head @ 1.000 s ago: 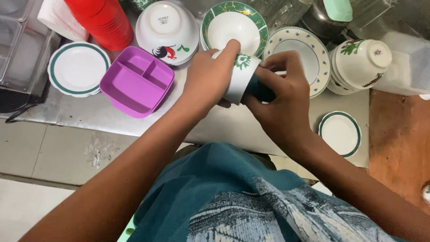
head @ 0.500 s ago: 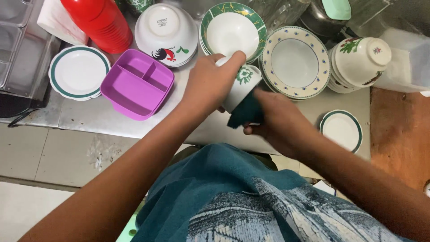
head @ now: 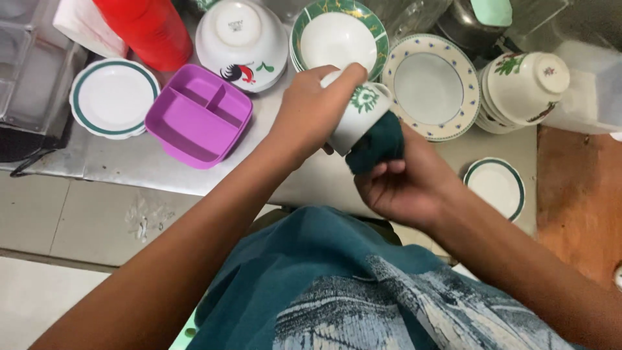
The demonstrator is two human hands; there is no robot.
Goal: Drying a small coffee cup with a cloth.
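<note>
White cup tilted, mouth toward dark cloth.

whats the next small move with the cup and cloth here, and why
Probably turn the white ceramic cup with a green motif a little in the left hand, so the dark green cloth meets a fresh patch. The right hand presses the cloth against the cup's lower end only, and the left hand covers its far side.

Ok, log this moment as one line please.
left hand: holds white cup, tilted | right hand: presses dark green cloth to cup | below: metal counter | nearby: purple divided tray
</note>
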